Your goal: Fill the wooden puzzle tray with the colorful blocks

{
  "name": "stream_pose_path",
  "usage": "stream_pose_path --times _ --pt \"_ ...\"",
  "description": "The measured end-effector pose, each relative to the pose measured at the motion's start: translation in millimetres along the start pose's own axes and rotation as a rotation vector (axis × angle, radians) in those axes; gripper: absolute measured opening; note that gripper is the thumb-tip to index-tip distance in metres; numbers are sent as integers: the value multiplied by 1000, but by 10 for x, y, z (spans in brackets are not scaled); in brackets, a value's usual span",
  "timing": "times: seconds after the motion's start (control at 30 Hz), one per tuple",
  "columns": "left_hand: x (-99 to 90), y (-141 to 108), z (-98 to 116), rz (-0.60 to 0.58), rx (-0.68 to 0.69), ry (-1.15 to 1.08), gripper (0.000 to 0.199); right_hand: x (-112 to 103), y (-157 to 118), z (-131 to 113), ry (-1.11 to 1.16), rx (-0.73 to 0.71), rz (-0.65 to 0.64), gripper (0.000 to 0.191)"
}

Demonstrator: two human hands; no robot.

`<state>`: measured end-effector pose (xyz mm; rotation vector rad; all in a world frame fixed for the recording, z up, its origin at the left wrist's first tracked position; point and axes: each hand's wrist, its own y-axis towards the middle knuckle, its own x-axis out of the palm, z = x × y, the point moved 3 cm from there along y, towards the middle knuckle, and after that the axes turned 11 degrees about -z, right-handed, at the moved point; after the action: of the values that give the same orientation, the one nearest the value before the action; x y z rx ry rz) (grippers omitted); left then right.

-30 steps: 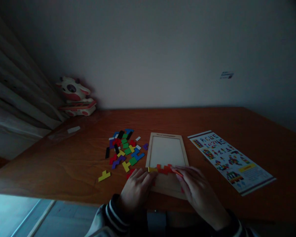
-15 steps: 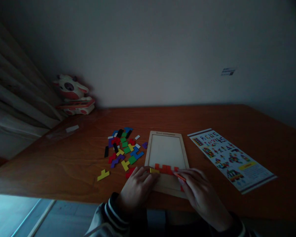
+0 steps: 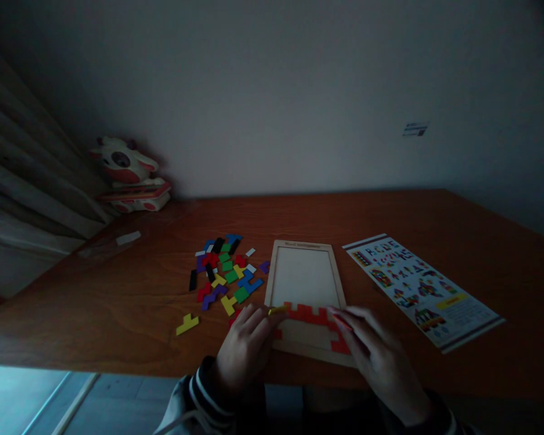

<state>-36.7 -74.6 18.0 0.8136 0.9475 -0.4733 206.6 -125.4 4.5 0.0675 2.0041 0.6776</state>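
Note:
A wooden puzzle tray (image 3: 315, 357) lies flat before me, with a row of red puzzle pieces (image 3: 307, 314) across its lower part and more red at its lower corners. My left hand (image 3: 246, 345) is closed at the tray's left edge, pinching a yellow puzzle piece (image 3: 277, 310) over the end of the row. Over the tray's right side, my right hand (image 3: 381, 350) pinches a red puzzle piece (image 3: 343, 322), held tilted. Fingers hide part of both held pieces, so their full shapes cannot be seen.
Loose coloured pieces (image 3: 227, 266) lie scattered left of the tray, with a yellow piece (image 3: 187, 324) apart from them. A printed pattern sheet (image 3: 417, 284) lies to the right. A cow-shaped toy (image 3: 131, 175) stands at the back left by the curtain (image 3: 27, 181).
My right hand has shifted slightly right, uncovering more of the red row and the lower right corner. My left hand has drawn a little left with the yellow piece. The view has shifted slightly.

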Motion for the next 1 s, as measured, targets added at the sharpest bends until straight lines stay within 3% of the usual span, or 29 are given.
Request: stream_pose_path --times 0.17,0.3,0.47,0.67,0.83,1.0 --pt "22 -20 -36 27 -75 13 28 -44 -1 49 38 98 122 20" --pt "30 -14 -55 68 -113 -19 29 -67 26 91 117 125 120 15" --pt "20 1 -31 37 -51 -68 20 -79 30 136 165 160 105 15" --pt "-40 29 -9 67 -51 -159 16 -37 -8 188 153 200 95 23" --pt "-65 0 -62 157 -201 -249 12 -47 21 183 169 282 65 36" --pt "-45 -47 -102 182 -300 -296 19 8 19 230 231 267 64 28"
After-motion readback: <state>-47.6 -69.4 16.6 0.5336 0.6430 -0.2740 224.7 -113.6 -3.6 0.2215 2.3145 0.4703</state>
